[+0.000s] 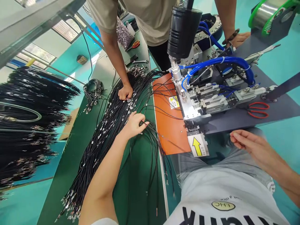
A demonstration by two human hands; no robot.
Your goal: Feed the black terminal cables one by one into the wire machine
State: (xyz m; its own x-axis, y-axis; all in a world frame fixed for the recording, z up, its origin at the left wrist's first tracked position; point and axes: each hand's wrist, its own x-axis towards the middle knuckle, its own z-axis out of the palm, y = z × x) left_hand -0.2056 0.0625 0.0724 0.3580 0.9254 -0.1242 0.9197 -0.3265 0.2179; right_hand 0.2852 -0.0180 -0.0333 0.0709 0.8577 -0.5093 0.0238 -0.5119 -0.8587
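Observation:
My left hand (pixel 136 125) is closed around a few black cables (pixel 153 147), whose free ends hang over the green table's edge. Just left of it lies a large bundle of black cables (pixel 103 134) with white tags and bare ends. Over my lap, my right hand (pixel 248 142) has thumb and fingers pinched together; anything between them is too small to make out. It is nearest the front edge of the machine (pixel 199 103), right of the white block with a yellow arrow (pixel 198 146). Several thin cables run across the orange plate (pixel 167 125) to the machine.
A co-worker's hand (pixel 126 92) presses on the bundle; their other hand (pixel 239 39) rests behind the machine. Red-handled scissors (pixel 257 110) lie on the machine base. A solder wire spool (pixel 269 15) stands upper right. More black cables (pixel 30 125) hang at left.

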